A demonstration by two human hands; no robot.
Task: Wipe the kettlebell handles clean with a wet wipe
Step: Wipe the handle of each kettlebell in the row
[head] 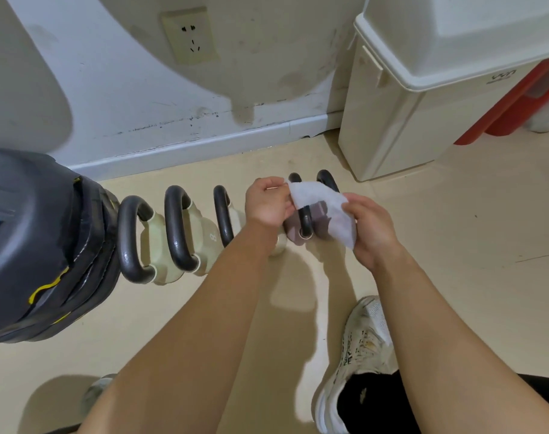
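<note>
Wipe (321, 202) is pinched taut between the fingers (284, 209) of the left hand (268, 203) and right hand (372, 228), seemingly spread for wrapping, just above the kettlebell handles (177, 227) lined up on the floor (454, 245).

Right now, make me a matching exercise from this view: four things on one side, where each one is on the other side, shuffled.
Things: 1 wipe; 2 socket; 3 bin; 4 shoe.
Places: A on the wall; B on the floor, bottom right; C held by left hand and right hand; D standing at upper right.
Pairs: 1-C, 2-A, 3-D, 4-B.
</note>
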